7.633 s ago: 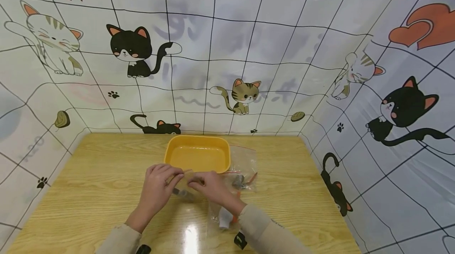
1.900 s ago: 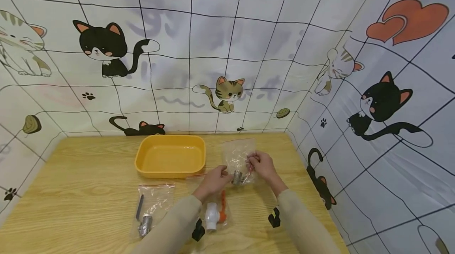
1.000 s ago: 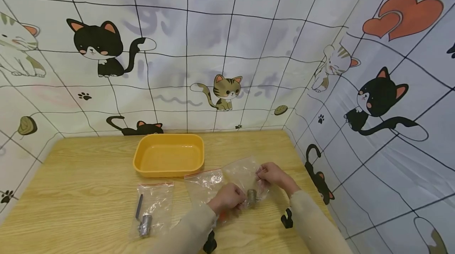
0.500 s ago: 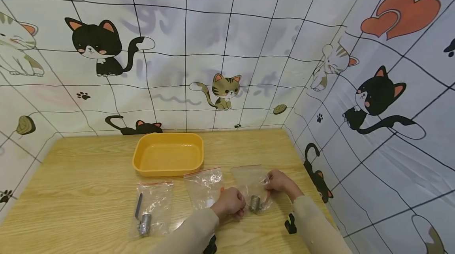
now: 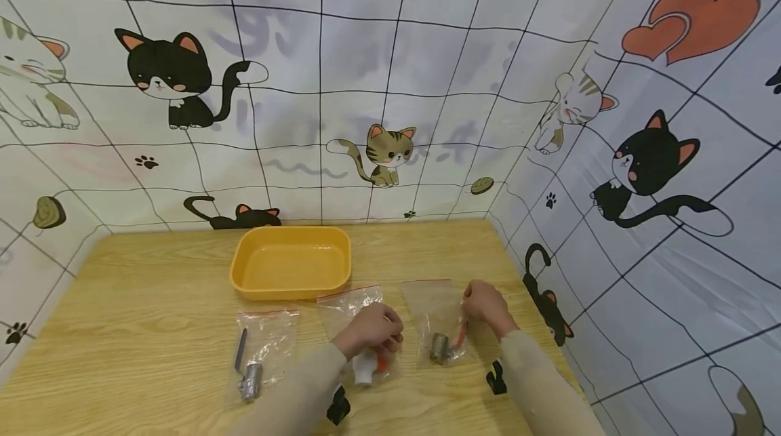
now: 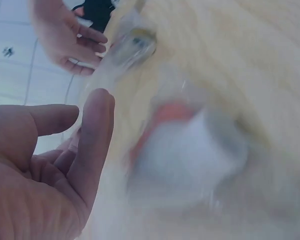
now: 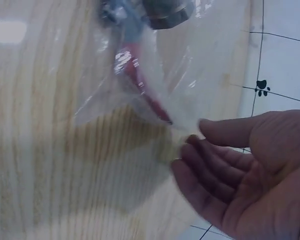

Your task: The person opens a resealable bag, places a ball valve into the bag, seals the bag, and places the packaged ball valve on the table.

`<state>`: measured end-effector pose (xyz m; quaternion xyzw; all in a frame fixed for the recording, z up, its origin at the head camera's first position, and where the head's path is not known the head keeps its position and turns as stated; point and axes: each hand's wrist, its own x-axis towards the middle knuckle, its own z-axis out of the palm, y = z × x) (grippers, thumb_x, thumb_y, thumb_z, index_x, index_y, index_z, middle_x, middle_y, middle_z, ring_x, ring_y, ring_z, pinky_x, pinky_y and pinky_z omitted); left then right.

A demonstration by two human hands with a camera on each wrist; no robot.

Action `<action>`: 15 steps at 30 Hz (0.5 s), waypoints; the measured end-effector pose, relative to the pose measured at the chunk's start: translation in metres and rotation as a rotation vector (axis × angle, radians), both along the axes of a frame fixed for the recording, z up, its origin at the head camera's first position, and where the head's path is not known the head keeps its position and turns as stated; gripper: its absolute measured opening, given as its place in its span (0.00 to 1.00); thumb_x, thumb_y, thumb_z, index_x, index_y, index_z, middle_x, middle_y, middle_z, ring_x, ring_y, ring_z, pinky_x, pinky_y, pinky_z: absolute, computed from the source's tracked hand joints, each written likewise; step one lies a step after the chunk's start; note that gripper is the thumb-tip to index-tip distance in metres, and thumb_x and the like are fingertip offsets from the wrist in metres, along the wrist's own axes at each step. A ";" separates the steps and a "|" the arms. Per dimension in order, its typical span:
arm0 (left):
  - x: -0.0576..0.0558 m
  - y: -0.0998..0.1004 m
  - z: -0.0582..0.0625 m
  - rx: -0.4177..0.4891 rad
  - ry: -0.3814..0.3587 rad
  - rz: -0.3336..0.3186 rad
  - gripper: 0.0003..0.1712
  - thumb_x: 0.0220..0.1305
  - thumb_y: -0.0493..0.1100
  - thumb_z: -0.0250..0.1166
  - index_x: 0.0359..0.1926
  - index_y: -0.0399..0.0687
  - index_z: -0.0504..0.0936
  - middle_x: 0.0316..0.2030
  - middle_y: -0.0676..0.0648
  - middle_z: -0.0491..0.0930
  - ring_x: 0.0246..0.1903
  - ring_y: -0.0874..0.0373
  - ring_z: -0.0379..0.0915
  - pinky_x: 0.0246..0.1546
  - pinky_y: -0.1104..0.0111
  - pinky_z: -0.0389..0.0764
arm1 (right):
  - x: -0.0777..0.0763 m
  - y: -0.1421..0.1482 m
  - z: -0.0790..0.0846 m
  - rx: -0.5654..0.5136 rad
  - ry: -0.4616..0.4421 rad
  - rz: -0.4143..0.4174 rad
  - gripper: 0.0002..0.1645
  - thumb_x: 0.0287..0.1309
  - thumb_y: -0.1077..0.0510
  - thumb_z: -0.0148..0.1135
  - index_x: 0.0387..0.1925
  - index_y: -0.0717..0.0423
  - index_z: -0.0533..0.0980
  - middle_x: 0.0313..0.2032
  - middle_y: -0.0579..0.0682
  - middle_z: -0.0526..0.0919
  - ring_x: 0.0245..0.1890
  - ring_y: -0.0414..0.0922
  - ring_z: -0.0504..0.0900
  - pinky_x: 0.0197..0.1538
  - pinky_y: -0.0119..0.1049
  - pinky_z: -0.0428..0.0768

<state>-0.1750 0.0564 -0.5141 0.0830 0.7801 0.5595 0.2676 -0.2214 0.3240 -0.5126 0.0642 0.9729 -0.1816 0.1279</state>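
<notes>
My left hand [image 5: 371,329] is over the middle zip bag [image 5: 344,302], which holds a white plastic ball valve [image 5: 364,367] with an orange handle. Its fingers are loosely bent with nothing between them in the left wrist view, beside the blurred white valve [image 6: 185,155]. My right hand [image 5: 486,306] is at the right edge of the right zip bag [image 5: 427,297]. Inside that bag lies a metal ball valve [image 5: 439,348] with a red handle [image 7: 140,82]. The right wrist view shows thumb and fingers parted, close to the bag's edge, holding nothing.
A third zip bag [image 5: 277,338] lies to the left, with a metal valve [image 5: 251,382] and a dark lever [image 5: 241,349] in it. Behind the bags stands a yellow tray [image 5: 291,292]. Cat-print cloth [image 5: 342,117] walls the wooden table [image 5: 152,327] at the back and sides.
The right bag came toward the front and right and was laid flat; both hands have let go of it. My left hand has since moved left over the middle bag.
</notes>
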 end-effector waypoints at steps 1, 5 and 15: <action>-0.001 -0.006 0.001 0.000 0.002 0.002 0.12 0.65 0.36 0.57 0.41 0.30 0.80 0.30 0.37 0.85 0.21 0.58 0.81 0.21 0.64 0.83 | -0.001 -0.003 0.001 0.002 0.036 0.001 0.11 0.56 0.63 0.58 0.41 0.62 0.78 0.38 0.57 0.83 0.33 0.50 0.80 0.33 0.43 0.78; -0.005 -0.038 0.006 -0.029 0.025 0.030 0.13 0.66 0.39 0.57 0.42 0.30 0.79 0.30 0.38 0.84 0.21 0.59 0.80 0.21 0.64 0.83 | -0.003 -0.022 0.005 -0.082 0.195 0.054 0.12 0.61 0.63 0.57 0.46 0.62 0.78 0.40 0.58 0.85 0.39 0.52 0.83 0.39 0.47 0.80; 0.014 -0.106 0.000 -0.143 0.040 0.113 0.11 0.65 0.42 0.61 0.35 0.38 0.70 0.28 0.39 0.77 0.21 0.52 0.80 0.20 0.60 0.83 | 0.012 -0.099 0.002 -0.308 0.168 0.357 0.19 0.65 0.60 0.57 0.55 0.64 0.74 0.41 0.55 0.85 0.40 0.49 0.85 0.40 0.41 0.82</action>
